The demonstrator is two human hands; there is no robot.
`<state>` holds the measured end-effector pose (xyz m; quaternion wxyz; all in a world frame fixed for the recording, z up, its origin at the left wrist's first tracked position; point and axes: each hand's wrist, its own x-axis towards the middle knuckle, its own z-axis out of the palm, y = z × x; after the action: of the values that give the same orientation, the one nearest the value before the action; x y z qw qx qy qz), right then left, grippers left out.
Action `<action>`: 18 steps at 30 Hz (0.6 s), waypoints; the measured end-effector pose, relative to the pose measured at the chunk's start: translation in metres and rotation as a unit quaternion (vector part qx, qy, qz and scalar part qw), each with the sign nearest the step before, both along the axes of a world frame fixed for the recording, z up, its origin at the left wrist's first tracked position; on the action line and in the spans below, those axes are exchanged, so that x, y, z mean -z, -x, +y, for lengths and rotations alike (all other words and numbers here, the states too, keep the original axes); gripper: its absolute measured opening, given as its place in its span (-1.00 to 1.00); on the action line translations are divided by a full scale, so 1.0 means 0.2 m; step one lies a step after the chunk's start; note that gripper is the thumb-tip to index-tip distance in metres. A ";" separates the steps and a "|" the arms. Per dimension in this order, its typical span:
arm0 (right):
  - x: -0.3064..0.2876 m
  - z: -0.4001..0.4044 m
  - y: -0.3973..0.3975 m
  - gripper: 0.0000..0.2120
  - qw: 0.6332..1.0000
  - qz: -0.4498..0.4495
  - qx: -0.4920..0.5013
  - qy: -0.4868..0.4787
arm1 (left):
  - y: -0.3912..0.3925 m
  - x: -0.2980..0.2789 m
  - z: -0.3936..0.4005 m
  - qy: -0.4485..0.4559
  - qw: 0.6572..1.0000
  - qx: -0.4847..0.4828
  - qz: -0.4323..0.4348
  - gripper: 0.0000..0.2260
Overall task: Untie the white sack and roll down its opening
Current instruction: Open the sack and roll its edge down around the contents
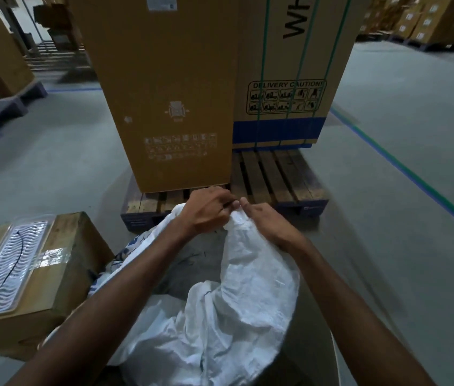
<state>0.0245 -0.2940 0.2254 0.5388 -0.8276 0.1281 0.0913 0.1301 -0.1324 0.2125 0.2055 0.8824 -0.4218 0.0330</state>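
Note:
The white woven sack (237, 307) stands on the floor right below me, crumpled, with blue print on its left side. Its bunched top rises to where my two hands meet. My left hand (209, 210) has its fingers curled and pinches the top of the bunched neck. My right hand (267, 221) grips the gathered neck from the right, thumb pointing up. The tie itself is hidden between my fingers. Thin dark threads lie on the grey surface under my left forearm.
A cardboard box (61, 274) with a clear plastic tray taped on top sits at the left. A wooden pallet (276, 176) just beyond my hands carries two tall cartons (170, 93). Grey concrete floor (401, 135) with a blue-green line runs at right; more stacked cartons stand far off.

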 end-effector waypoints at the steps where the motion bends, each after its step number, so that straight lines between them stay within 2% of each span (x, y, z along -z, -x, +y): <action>1: 0.01 0.02 0.02 -0.37 0.996 -0.032 0.006 0.084 | -0.01 0.01 -0.01 0.004 0.999 -0.052 -0.003 -0.59; 3: 0.02 0.05 0.05 -0.45 0.972 -0.091 0.024 0.213 | -0.03 0.01 -0.02 0.033 0.991 -0.123 0.030 -0.59; 5: 0.05 0.03 0.04 -0.57 0.967 -0.129 0.041 0.217 | -0.05 0.00 -0.01 0.060 0.992 -0.084 0.078 -0.63; 7: 0.05 -0.02 0.02 -0.58 0.986 -0.116 0.055 0.108 | -0.05 -0.02 0.00 0.062 0.987 0.018 0.145 -0.72; 9: 0.05 -0.08 0.01 -0.49 0.996 -0.053 0.052 -0.049 | -0.04 -0.02 0.01 0.043 0.976 0.081 0.198 -0.69; 11: 0.04 -0.10 0.03 -0.51 0.985 -0.026 0.030 -0.170 | -0.03 0.00 -0.01 0.030 0.980 0.073 0.185 -0.66; 12: 0.04 -0.09 0.04 -0.51 0.986 -0.027 0.025 -0.165 | -0.03 0.00 -0.03 0.025 0.988 0.050 0.143 -0.67; 14: 0.04 -0.06 0.06 -0.50 0.999 -0.045 0.018 -0.018 | -0.01 -0.02 -0.06 0.015 0.998 -0.011 0.055 -0.70; 15: 0.06 -0.05 0.07 -0.52 0.996 -0.049 0.016 0.074 | -0.01 -0.03 -0.07 0.020 0.998 -0.046 0.043 -0.71; 16: 0.06 -0.04 0.08 -0.57 0.987 -0.055 0.008 0.148 | 0.00 -0.03 -0.07 0.031 0.995 -0.080 0.056 -0.71; 18: 0.07 -0.03 0.10 -0.71 0.969 -0.079 0.014 0.235 | -0.01 -0.03 -0.07 0.054 0.985 -0.128 0.101 -0.71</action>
<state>0.0048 -0.2991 0.2119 0.3393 -0.9336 0.1143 -0.0144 0.1312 -0.1468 0.2183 0.2884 0.9154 -0.2806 -0.0072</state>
